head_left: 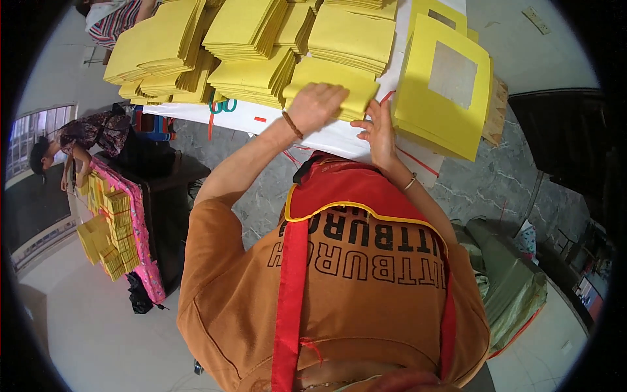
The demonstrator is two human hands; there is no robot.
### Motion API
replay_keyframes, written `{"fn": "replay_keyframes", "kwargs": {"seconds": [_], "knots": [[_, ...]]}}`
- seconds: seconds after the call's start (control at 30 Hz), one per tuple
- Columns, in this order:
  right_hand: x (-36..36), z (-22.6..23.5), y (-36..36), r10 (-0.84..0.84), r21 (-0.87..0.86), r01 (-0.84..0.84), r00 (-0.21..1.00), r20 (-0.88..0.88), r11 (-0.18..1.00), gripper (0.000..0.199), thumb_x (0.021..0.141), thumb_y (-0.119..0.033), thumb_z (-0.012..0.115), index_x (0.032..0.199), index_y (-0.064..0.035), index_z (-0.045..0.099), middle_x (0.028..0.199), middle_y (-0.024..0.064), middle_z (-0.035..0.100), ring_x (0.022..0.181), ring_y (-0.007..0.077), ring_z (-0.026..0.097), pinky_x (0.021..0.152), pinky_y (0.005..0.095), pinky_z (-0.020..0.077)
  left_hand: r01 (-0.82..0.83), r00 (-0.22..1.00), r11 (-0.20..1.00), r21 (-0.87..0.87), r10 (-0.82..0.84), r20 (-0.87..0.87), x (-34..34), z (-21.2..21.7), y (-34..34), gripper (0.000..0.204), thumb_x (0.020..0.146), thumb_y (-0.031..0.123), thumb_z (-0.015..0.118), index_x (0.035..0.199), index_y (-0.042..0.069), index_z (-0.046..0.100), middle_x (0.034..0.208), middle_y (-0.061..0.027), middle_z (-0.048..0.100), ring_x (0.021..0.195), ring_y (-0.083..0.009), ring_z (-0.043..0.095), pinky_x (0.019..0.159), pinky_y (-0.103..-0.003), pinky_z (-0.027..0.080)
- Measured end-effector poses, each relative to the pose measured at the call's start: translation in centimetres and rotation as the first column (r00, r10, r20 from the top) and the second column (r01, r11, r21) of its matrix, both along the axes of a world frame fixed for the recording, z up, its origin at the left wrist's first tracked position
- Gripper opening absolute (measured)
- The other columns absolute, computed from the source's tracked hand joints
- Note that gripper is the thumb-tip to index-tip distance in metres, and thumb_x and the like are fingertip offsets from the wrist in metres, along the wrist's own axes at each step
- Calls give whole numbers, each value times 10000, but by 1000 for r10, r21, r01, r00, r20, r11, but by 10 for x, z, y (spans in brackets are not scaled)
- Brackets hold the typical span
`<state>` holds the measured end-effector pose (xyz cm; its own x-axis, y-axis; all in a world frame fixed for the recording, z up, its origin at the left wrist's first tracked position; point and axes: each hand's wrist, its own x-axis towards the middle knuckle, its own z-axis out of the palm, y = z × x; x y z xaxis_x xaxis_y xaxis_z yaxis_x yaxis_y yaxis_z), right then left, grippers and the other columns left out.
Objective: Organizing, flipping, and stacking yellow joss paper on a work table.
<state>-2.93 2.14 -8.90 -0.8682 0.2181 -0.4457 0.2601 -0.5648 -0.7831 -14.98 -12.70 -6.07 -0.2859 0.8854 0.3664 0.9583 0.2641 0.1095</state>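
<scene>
Yellow and folded, a sheet (358, 90) is lying at the near edge of the white-covered desk (339, 140), the left hand (318, 108) resting bent over its top, though whether it is grasping cannot be told, while the right hand (379, 134) is holding its fingers loosely spread by the right end. Yellow stacks (251, 72) are standing behind and leftward, with green-handled scissors (223, 106) lying near them and a yellow box (418, 104) standing to the right. Farther left, another person (98, 134) is bending over yellow bundles (117, 225).
</scene>
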Motion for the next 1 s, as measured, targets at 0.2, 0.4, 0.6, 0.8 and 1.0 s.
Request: {"fn": "replay_keyframes", "kwargs": {"seconds": [0.2,0.4,0.6,0.8,1.0], "knots": [[-2,17,-20,-68,-122,57,994,-90,991,307,877,-129,466,1172,-68,406,1086,50,529,866,151,565,683,274,468,24,998,997,-72,-19,65,20,28,-17,473,736,238,590,1149,23,509,1183,-128,508,1088,-257,459,883,-369,357],[16,33,-26,76,171,-35,969,-237,985,294,879,-108,454,1150,-6,406,1000,75,548,905,154,538,741,286,460,-610,703,720,331,300,644,19,40,-45,708,738,191,685,1285,-36,298,1254,-201,420,1182,-277,376,984,-386,298],[42,20,0,336,795,33,895,-294,606,239,811,-107,552,1040,-41,533,1015,84,570,966,230,540,850,303,404,-428,42,892,143,-139,989,24,8,-79,393,748,68,646,1095,-4,477,984,-66,582,894,-147,561,807,-269,448],[52,-36,1,367,918,20,913,-179,396,261,779,-136,584,1026,-55,556,998,108,569,993,289,513,865,334,395,-366,309,912,183,-66,949,53,-59,-65,257,786,43,581,1020,-5,486,921,-84,593,871,-141,563,759,-252,450],[44,-18,-13,257,622,-182,966,-33,762,435,847,-153,520,1247,-23,408,1155,129,516,1130,226,435,956,302,317,-468,79,882,60,-26,997,40,-29,-70,468,815,47,560,1221,-2,331,1087,-156,542,986,-191,532,836,-278,421]]}}
